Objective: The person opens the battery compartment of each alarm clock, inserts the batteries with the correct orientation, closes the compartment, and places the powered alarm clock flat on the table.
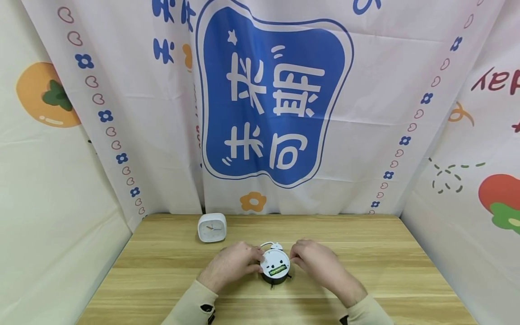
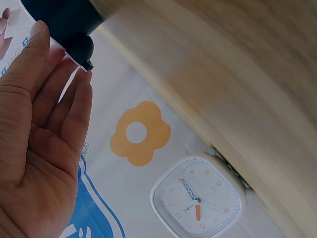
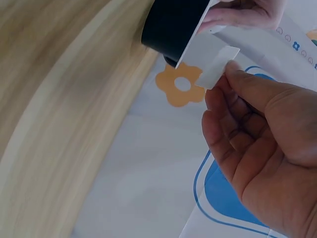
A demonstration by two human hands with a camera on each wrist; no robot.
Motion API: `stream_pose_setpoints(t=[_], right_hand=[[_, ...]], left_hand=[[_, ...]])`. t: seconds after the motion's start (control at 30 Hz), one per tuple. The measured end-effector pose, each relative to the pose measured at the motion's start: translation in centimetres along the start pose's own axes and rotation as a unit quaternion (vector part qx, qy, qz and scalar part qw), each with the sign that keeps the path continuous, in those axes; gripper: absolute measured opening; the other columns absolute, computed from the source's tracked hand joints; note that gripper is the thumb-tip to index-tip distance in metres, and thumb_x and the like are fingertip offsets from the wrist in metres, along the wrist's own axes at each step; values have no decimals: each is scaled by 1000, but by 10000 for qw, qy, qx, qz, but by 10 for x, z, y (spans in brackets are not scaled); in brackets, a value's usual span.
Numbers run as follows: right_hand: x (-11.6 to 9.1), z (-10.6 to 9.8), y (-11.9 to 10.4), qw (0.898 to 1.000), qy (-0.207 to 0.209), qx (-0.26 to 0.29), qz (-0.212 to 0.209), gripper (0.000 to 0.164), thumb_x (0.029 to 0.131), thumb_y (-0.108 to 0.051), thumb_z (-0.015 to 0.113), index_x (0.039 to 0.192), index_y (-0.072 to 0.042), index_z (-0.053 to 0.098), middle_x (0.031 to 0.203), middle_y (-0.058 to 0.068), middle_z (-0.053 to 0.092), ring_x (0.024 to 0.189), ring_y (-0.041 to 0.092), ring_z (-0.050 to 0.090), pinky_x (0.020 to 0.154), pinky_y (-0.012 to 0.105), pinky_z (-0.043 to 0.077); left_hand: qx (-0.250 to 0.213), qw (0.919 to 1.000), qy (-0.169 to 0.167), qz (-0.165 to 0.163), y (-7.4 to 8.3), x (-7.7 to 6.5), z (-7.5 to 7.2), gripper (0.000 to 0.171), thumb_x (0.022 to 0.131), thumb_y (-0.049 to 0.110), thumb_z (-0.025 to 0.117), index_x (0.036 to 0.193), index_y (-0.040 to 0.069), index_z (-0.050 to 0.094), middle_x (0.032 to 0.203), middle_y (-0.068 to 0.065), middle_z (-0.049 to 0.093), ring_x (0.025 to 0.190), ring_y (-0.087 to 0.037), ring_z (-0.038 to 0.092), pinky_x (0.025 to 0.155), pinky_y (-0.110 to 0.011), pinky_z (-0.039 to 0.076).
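A round twin-bell alarm clock (image 1: 270, 262), dark-sided with a white back, has its back turned toward the head camera. In its uncovered battery slot lies a green battery (image 1: 280, 269). My left hand (image 1: 237, 261) grips the clock by its left edge, thumb and fingers on either side of the rim. Just right of the clock, my right hand (image 1: 314, 262) pinches a small white rectangular battery cover (image 3: 218, 68) between thumb and forefinger, apart from the clock's back. The dark casing (image 2: 64, 22) fills the top corner of the left wrist view, its front hidden.
A white rounded-square clock (image 1: 212, 228) stands at the back left of the wooden table (image 1: 345, 234). Behind the table hangs a white printed cloth (image 1: 365, 149), with more cloth along both sides.
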State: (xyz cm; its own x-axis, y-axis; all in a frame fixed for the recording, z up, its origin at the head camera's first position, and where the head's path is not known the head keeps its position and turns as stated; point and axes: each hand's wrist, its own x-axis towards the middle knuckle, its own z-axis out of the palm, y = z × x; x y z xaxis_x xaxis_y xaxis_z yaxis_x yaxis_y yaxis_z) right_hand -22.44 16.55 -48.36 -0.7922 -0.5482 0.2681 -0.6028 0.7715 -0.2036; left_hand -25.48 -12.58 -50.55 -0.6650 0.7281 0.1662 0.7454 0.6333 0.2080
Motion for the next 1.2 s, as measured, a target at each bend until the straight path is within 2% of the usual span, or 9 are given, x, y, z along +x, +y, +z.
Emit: stream_pose_setpoints(t=[0.17,0.53,0.7,0.8,1.0,1.2], right_hand=[[0,3,-6,9998,-34,-101,-182,17,100,-14,92,94,-23,80,97,-12,79,93,6,74,77,27,67],[2,11,-13,9968,160,-467,-629,16,99,-17,95,96,-22,80,95,-13,77,88,5,71,75,26,66],[4,14,-18,9954,23,-722,-634,12,101,-20,94,98,-22,82,101,-11,81,94,9,76,77,28,68],[6,14,-21,9937,-27,-922,-634,13,101,-23,93,96,-23,81,103,-11,81,96,12,77,74,28,67],[10,19,-21,9856,50,-1382,-972,13,102,-23,92,95,-24,81,99,-10,80,96,13,79,71,27,67],[13,26,-19,9726,51,-1907,-1329,14,99,-22,91,93,-24,79,93,-12,75,87,9,72,65,23,62]], left_hand=[[53,10000,-26,4,0,1,0,17,100,28,94,115,19,93,123,3,92,127,-18,86,111,-36,72],[31,10000,-30,-23,0,2,1,15,101,29,93,113,20,92,121,5,92,123,-15,86,108,-34,73],[13,10000,-34,-21,0,1,0,15,101,28,93,113,20,92,119,6,92,119,-13,87,104,-33,74],[6,10000,-11,1,-1,-1,-1,14,100,27,94,112,20,92,117,6,92,116,-12,87,101,-32,74],[-47,10000,14,-15,-2,-1,0,16,100,27,94,114,19,92,115,5,92,101,-4,84,89,-26,72],[-23,10000,15,17,-3,-1,0,16,100,27,94,114,19,92,115,6,92,106,-7,85,93,-28,73]])
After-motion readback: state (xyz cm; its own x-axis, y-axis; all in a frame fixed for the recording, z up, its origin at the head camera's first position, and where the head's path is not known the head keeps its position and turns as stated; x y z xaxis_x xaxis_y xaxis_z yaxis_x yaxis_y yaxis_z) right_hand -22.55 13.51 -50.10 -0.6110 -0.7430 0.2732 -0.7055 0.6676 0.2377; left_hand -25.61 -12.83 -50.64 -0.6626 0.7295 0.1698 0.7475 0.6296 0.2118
